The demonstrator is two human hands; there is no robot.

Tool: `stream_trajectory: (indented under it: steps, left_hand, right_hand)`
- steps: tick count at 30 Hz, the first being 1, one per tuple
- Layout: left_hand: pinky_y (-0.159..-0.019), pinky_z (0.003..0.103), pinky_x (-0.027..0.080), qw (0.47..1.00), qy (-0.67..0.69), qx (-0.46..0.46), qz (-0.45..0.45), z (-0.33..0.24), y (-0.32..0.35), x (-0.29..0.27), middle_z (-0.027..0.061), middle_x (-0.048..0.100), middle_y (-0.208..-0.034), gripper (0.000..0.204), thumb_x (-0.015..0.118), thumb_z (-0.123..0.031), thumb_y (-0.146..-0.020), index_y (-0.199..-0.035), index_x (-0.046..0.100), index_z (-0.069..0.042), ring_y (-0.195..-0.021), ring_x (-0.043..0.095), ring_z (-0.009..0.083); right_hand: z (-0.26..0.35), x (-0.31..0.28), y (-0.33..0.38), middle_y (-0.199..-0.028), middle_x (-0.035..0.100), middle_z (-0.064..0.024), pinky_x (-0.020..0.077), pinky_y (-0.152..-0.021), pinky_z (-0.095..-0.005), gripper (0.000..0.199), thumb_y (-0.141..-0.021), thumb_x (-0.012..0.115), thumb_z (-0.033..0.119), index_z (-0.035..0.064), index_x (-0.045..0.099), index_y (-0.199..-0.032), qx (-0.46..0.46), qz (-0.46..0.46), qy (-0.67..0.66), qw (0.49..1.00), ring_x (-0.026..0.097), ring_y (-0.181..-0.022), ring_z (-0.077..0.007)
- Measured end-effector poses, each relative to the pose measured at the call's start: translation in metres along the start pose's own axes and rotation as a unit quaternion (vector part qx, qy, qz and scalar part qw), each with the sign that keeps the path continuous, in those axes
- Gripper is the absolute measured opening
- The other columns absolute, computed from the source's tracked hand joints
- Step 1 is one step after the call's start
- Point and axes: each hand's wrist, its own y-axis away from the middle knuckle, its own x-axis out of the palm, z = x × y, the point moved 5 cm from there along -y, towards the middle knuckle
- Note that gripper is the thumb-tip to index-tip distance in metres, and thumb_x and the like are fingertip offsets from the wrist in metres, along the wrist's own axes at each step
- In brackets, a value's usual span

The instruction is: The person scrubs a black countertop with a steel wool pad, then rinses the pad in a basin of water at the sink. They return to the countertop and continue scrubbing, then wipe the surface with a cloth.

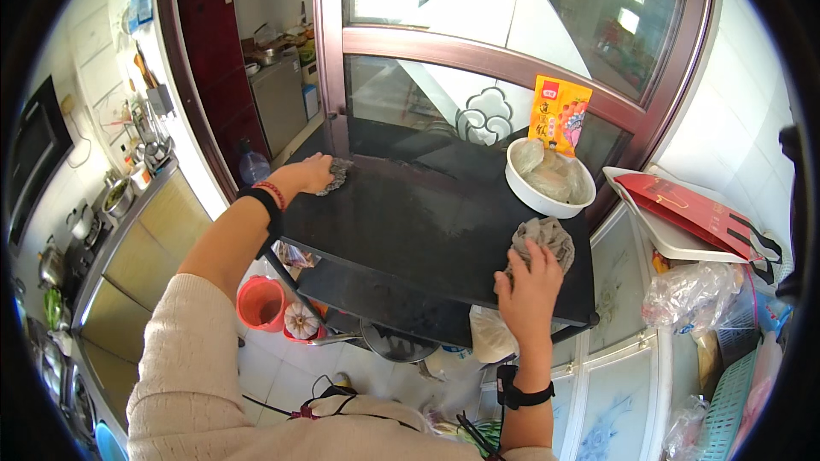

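A black shelf-unit top [401,222] with a glossy surface lies in front of me. At its left edge my left hand [313,173] is closed on a small grey crumpled cloth [337,179], which sticks out past the fingers. Toward the right front corner, my right hand [534,283] curls over the near side of a larger bunched grey rag [551,237]. Just behind that rag stands a white round bowl [547,199] with clear plastic bags in it. An upright orange packet [559,111] rises behind the bowl.
Glass sliding door panels [478,26] rise behind the unit. Below the top are a lower shelf [376,286], a red bucket [260,301] and a pan [397,341]. A red paper bag [683,209] lies on a white board at right. A kitchen counter [128,239] runs along the left.
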Motion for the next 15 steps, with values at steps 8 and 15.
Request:
stream_trajectory:
  steps: [8, 15]
  left_hand:
    - [-0.119, 0.049, 0.025, 0.950, -0.005, 0.271, 0.154, -0.264, -0.043, 0.030, 0.0298, 0.027, -0.156, 0.057, 0.056, -0.024, -0.098, -0.146, 0.036, 0.000, -0.144, 0.030, 0.0440]
    - [-0.121, 0.047, 0.023, 0.964, -0.021, 0.250, 0.089, -0.273, -0.138, 0.047, 0.0299, 0.029, -0.156, 0.058, 0.053, -0.027, -0.101, -0.147, 0.034, 0.001, -0.146, 0.028, 0.0432]
  right_hand:
    - [0.028, 0.014, -0.013, -0.132, 0.056, -0.0129, 0.0391, -0.102, -0.0526, 0.033, -0.079, 0.072, 0.013, 0.0051, 0.070, -0.112, -0.013, 0.005, -0.084, 0.996, 0.049, -0.123, -0.0413]
    - [0.026, 0.011, -0.013, -0.135, 0.056, -0.0127, 0.0392, -0.103, -0.0517, 0.035, -0.078, 0.072, 0.013, 0.0051, 0.070, -0.112, 0.024, 0.011, -0.080, 0.996, 0.048, -0.125, -0.0419]
